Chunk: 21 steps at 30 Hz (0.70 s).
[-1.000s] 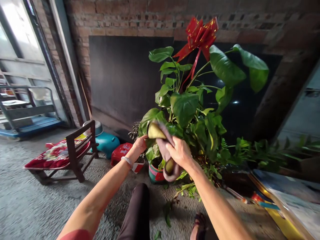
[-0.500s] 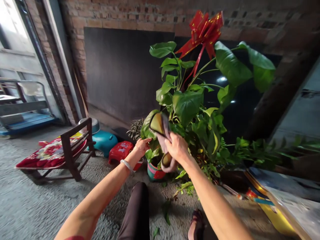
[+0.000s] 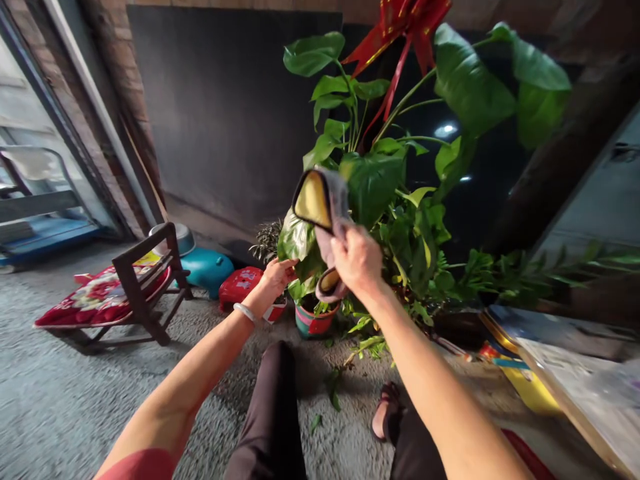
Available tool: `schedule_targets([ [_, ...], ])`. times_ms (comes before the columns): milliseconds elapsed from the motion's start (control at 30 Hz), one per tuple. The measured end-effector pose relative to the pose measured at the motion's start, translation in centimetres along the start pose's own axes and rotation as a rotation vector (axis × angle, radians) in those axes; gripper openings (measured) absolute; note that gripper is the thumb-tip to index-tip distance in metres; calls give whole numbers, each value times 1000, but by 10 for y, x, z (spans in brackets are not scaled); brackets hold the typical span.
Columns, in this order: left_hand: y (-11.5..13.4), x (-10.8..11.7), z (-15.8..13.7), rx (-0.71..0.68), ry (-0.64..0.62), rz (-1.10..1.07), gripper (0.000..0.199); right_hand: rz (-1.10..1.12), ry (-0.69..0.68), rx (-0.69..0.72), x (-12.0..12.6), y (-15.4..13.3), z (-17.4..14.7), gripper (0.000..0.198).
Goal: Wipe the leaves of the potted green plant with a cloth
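Observation:
My left hand (image 3: 275, 277) is closed, its fingertips pinching the lower edge of a broad green leaf (image 3: 296, 240) on the left side of a large potted plant (image 3: 375, 183). My right hand (image 3: 359, 260) grips a folded cloth (image 3: 333, 207), grey with yellow patches and black edging. The cloth's upper end is raised in front of the plant, above and to the right of the held leaf. Motion blurs it, so whether it touches any leaf cannot be told. Below the hands stands a red and green pot (image 3: 315, 321).
To the left are a wooden chair (image 3: 145, 287) with a red cushion, a teal stool (image 3: 207, 270) and a red stool (image 3: 241, 285). Dark boards (image 3: 225, 127) lean behind the plant. A red bow (image 3: 407, 33) tops it. Loose leaves (image 3: 333, 387) lie on the floor.
The cloth in my right hand has moved up, uncovering more of the leaf. My left hand keeps its pinch on the leaf. The view has tilted downward.

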<state>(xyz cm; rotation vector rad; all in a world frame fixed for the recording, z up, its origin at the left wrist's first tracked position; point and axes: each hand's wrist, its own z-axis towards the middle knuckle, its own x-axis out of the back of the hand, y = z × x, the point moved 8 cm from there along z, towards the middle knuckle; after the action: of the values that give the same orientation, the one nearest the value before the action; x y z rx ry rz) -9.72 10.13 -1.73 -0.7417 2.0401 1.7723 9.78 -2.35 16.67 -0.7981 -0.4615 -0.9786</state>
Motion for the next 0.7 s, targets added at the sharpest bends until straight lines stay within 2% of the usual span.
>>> schedule_targets([
  [67, -2, 3, 1, 8, 33, 26, 25, -36, -224, -65, -49, 16, -31, 45],
  [100, -1, 6, 2, 12, 58, 37, 25, -27, -315, -103, -63, 28, -53, 46],
  [167, 1, 13, 4, 15, 89, 47, 24, 39, -407, -181, -66, 52, -94, 48],
  [233, 3, 17, 6, 21, 71, 46, 26, 143, -394, -210, -37, 66, -115, 48],
  [300, 3, 20, 9, 30, 34, 32, 26, 245, -276, -161, 11, 66, -108, 45],
  [400, -1, 24, 13, 22, 3, 7, 22, 287, 11, -50, 74, 55, -64, 42],
  [467, -6, 24, 15, -18, 0, -6, 25, 246, 153, -32, 81, 54, -33, 43],
  [533, -23, 20, 15, 8, 2, 1, 30, 194, 160, -88, 54, 61, -15, 44],
  [567, -36, 14, 14, 63, -10, 12, 29, 168, 100, -136, 31, 67, -15, 43],
  [633, -65, 0, 11, 191, -52, 26, 21, 127, -83, -215, -16, 77, -35, 38],
  [700, -85, -15, 7, 247, -107, 16, 14, 120, -239, -221, -44, 82, -72, 36],
])
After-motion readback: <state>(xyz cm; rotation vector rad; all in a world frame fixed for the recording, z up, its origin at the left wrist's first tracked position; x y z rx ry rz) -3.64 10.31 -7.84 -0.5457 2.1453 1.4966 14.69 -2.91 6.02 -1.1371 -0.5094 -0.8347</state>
